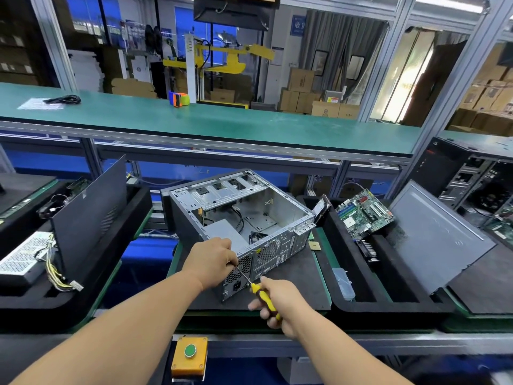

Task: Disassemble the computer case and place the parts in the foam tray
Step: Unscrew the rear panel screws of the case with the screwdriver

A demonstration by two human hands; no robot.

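While a black foam tray (pixel 33 298) at far left already carries a perforated silver power unit with yellow cabling (pixel 26 258), the open grey steel computer case (pixel 238 220) lies on its side at centre, its rear panel turned toward the person. On that panel's near corner the left hand (pixel 211 258) rests, fingers curled against the metal beside the slim screwdriver shaft. That shaft slopes up-left from the right hand (pixel 280 304), whose fingers wrap the yellow-and-black screwdriver (pixel 259 291) handle, tip on the power supply grille (pixel 240 270). Probably a rear screw is being worked. Further right, another black foam tray (pixel 388 307) holds a green motherboard (pixel 363 213) and a grey side panel (pixel 438 234).
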